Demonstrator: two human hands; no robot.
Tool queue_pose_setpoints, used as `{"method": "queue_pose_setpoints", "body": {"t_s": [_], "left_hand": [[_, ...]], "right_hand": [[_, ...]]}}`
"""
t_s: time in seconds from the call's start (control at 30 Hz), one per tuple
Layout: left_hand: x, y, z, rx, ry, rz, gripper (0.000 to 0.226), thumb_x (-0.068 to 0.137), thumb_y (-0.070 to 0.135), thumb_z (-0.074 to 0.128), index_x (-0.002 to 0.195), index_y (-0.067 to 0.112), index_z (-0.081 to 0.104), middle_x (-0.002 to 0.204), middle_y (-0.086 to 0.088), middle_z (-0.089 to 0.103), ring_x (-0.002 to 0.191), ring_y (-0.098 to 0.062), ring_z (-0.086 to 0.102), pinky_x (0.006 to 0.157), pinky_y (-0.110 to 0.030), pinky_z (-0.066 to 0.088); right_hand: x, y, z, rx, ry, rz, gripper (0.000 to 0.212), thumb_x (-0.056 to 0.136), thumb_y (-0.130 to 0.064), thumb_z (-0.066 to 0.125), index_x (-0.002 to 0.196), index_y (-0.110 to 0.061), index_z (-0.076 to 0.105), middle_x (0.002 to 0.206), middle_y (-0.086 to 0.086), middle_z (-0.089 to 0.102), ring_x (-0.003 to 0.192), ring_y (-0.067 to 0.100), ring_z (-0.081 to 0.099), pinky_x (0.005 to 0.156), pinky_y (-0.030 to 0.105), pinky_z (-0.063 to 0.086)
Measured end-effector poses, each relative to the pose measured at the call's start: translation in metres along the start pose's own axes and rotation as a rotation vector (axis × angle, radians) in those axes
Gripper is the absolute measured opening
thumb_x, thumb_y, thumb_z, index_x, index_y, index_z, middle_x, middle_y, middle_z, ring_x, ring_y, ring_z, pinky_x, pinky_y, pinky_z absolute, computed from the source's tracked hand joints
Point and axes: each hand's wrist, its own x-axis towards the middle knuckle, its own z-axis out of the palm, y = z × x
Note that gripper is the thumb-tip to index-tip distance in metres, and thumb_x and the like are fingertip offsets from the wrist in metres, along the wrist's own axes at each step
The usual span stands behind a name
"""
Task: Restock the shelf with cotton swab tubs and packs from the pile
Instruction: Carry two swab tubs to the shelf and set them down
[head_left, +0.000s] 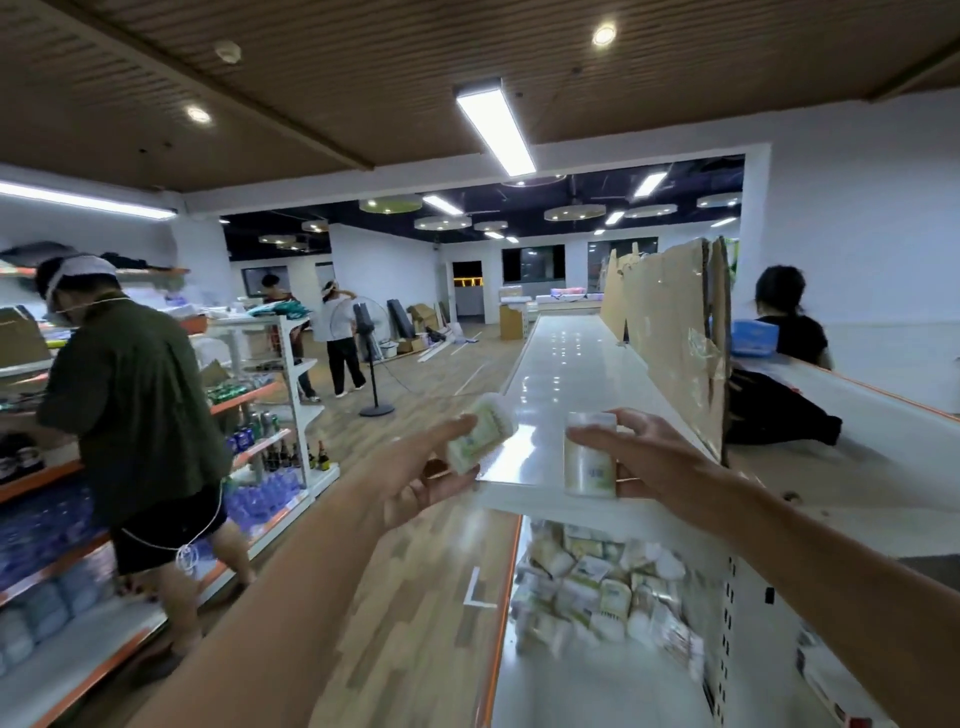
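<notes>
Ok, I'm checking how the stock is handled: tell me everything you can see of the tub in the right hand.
The tub is a small clear plastic cylinder with a pale cap on top and a whitish-green label, blurred beyond reading. It stands upright, at the near front edge of the glossy white top shelf. The right hand grips it from the side, fingers at the cap, thumb low.

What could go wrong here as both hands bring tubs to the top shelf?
The left hand holds its white-capped green-labelled tub tilted and off the glossy white top shelf, so it could slip to the floor. The right hand holds an upright tub at the shelf's front edge, where it might topple off.
</notes>
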Motion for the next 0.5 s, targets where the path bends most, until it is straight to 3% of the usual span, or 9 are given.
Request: {"method": "queue_pose_setpoints", "body": {"t_s": [0.13,0.33,0.5], "left_hand": [[-0.018,-0.013,-0.027,-0.230,-0.002,-0.052,0.049,0.084,0.018,0.072,0.123,-0.005,0.056,0.121,-0.027,0.060,0.095,-0.037,0.070,0.066,-0.040,0.063],[-0.041,-0.029,-0.056,-0.373,-0.043,-0.071,0.049,0.079,0.017,0.065,0.120,-0.006,0.050,0.108,-0.026,0.055,0.090,-0.040,0.065,0.080,-0.045,0.061],[-0.053,-0.029,-0.081,-0.400,-0.055,-0.065,0.051,0.083,0.020,0.065,0.124,-0.006,0.049,0.104,-0.024,0.054,0.086,-0.035,0.063,0.084,-0.046,0.059]], "right_hand": [[-0.009,-0.009,0.020,0.040,-0.118,0.010,0.043,0.078,-0.041,0.081,0.113,-0.018,0.070,0.104,0.009,0.076,0.095,0.025,0.074,0.082,0.043,0.060],[-0.012,-0.023,0.064,0.112,-0.252,0.011,0.040,0.084,-0.034,0.077,0.115,-0.010,0.069,0.107,0.014,0.075,0.099,0.027,0.073,0.085,0.043,0.060],[0.000,-0.023,0.113,0.165,-0.340,0.037,0.030,0.085,-0.037,0.074,0.109,-0.018,0.074,0.109,0.014,0.074,0.100,0.028,0.072,0.080,0.041,0.061]]}}
